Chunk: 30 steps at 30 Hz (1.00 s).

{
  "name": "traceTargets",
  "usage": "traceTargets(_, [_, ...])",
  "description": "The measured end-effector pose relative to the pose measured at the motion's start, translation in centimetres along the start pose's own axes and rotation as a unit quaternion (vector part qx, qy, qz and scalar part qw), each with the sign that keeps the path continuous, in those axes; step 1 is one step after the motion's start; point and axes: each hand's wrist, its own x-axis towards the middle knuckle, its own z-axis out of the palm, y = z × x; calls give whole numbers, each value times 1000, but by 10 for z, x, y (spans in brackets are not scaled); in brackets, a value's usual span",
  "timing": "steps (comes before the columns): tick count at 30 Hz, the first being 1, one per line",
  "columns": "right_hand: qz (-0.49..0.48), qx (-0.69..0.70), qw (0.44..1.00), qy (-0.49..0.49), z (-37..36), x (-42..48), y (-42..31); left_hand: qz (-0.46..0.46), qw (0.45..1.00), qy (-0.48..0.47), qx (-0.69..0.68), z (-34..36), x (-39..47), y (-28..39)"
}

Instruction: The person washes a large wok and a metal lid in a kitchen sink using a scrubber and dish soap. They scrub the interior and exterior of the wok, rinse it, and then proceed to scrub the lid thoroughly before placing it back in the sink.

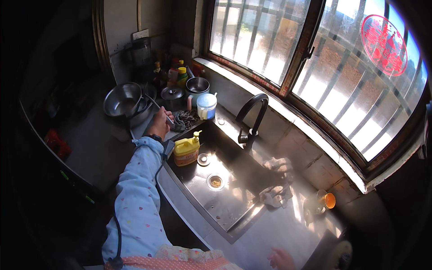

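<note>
My left hand [160, 123] reaches to the far left corner of the sink and grips the long handle of a metal utensil [153, 102]. Its far end lies at the stacked metal bowls, and its head is hidden. A crumpled dark rag [185, 120] lies just right of this hand. Below it, a yellow pump bottle of detergent [186, 152] stands in the steel sink [233, 207]. My right hand [282, 259] shows only partly at the bottom edge, over the pale counter. It is blurred, and nothing can be seen in its fingers.
Stacked steel bowls [122, 100], a lidded pot [172, 93], a saucepan [197, 85] and a white lidded jug [206, 106] crowd the corner. A black faucet [253, 116] arches over the sink. Wet cloth [277, 182] drapes the sink's right edge, near an orange-rimmed glass [324, 200].
</note>
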Motion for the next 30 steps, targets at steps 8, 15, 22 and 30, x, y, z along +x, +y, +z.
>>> traceTargets(8, [76, 55, 988, 122, 13, -8, -17, 25, 979, -37, 198, -90, 130, 16])
traceTargets(15, [74, 74, 979, 176, -2, -16, -9, 289, 702, -111, 642, -153, 231, 63])
traceTargets(22, [67, 112, 965, 227, -13, -46, 16, 322, 546, -222, 741, -163, 231, 52])
traceTargets(30, [79, 109, 960, 246, -20, -58, 32, 443, -101, -185, 871, -186, 209, 84])
